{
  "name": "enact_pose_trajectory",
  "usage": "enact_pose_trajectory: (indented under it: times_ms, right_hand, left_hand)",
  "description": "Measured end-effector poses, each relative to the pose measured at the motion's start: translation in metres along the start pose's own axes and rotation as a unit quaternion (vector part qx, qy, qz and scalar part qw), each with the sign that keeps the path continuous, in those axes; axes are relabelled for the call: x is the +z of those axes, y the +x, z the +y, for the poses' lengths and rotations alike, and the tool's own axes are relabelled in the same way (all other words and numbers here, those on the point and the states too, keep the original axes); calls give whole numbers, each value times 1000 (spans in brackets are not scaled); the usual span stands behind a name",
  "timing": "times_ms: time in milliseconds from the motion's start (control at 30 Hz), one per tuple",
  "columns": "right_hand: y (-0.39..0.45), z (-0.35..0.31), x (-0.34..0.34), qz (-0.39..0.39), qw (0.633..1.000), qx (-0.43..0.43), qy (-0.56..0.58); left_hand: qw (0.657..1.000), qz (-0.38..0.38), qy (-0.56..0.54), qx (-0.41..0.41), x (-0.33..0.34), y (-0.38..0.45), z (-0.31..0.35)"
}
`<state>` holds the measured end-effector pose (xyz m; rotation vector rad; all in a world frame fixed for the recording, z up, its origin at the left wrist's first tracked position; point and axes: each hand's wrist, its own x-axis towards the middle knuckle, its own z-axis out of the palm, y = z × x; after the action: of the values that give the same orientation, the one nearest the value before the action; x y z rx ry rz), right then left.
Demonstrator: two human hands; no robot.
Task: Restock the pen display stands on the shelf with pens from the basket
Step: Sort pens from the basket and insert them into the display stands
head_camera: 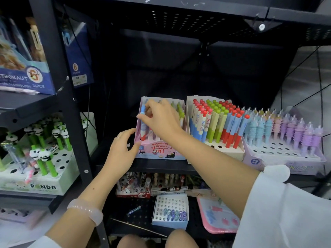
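A: Where is the right hand (pixel 161 120)?
B: Over the pink cardboard pen display stand (pixel 159 151) on the black metal shelf (pixel 161 166). Its fingers pinch a blue-capped pen with a red tip (pixel 143 122), which stands tilted at the stand's left edge, tip down among the front holes.

A: And the left hand (pixel 121 151)?
B: Its fingers are spread and relaxed, resting against the stand's left front corner, gripping nothing.

A: Any room around that stand?
B: To its left the shelf is dark and open. On its right the cream stand of red, green and blue pens (pixel 215 126) sits just beside it, with the lilac stand of pastel spiral pens (pixel 286 136) beyond.
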<state>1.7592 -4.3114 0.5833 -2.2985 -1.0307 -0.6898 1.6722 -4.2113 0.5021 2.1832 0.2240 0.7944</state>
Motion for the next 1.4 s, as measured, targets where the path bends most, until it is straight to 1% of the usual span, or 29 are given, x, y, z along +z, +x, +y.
enact_pose_trajectory:
  times_ms: [67, 100, 200, 300, 367, 433, 467, 533, 567, 633, 733, 800, 867, 900, 967, 1000, 1033, 1100, 1167, 1200, 1267, 1400]
  right_hand:
    - [1, 0, 4, 13, 999, -11, -49]
    - [2, 1, 5, 6, 998, -7, -64]
    - [0, 2, 8, -52, 996, 24, -69]
    - [-3, -1, 4, -80, 994, 25, -73]
    - [-10, -2, -9, -60, 998, 13, -30]
    - [-25, 2, -34, -38, 998, -5, 58]
    - [-37, 7, -50, -36, 995, -17, 92]
    - [-69, 27, -82, -44, 993, -37, 104]
    - [-89, 42, -98, -48, 994, -38, 94]
    - [-135, 80, -128, -57, 996, -5, 72]
    - [-215, 140, -164, -79, 991, 106, 33]
    - [-274, 176, -179, -121, 975, 185, -3]
    - [-335, 209, -188, -199, 947, 245, -54]
    - [-366, 224, -191, -252, 924, 277, -72]
    - [-429, 248, -194, -365, 865, 334, -88]
    - [-459, 257, -194, -414, 837, 346, -88]
    - [-488, 264, -192, -455, 818, 342, -86]
    - [-534, 275, -183, -531, 789, 294, -98]
    - [-566, 285, -168, -591, 766, 225, -117]
    - [-577, 288, -159, -603, 762, 199, -127]
    - [-589, 291, -143, -594, 771, 171, -152]
    - [-592, 296, -124, -561, 798, 133, -176]
  left_hand:
    - [1000, 3, -5, 19, 0, 1, 3]
    - [1000, 5, -7, 25, 0, 2, 4]
    - [1000, 17, -14, 22, -1, 3, 8]
    - [997, 63, -36, 4, -1, 1, 17]
    - [994, 101, -43, 23, 0, -6, 30]
    - [988, 130, -58, 60, 6, -17, 50]
    - [985, 136, -69, 82, 12, -24, 62]
    - [981, 116, -86, 127, 34, -40, 86]
    - [982, 85, -96, 137, 49, -49, 98]
    - [983, -13, -123, 138, 85, -70, 119]
    - [965, -171, -131, 151, 145, -105, 143]
    - [941, -272, -116, 164, 184, -129, 156]
    - [905, -377, -81, 181, 217, -150, 168]
    - [879, -434, -62, 188, 232, -160, 173]
    - [822, -534, -20, 197, 257, -176, 180]
    - [793, -577, 0, 197, 268, -183, 183]
    - [764, -616, 16, 193, 277, -189, 185]
    - [715, -673, 45, 184, 293, -197, 186]
    - [684, -703, 79, 175, 304, -202, 182]
    - [671, -716, 95, 167, 308, -203, 179]
    - [653, -735, 111, 146, 315, -203, 172]
    - [648, -745, 111, 112, 322, -202, 160]
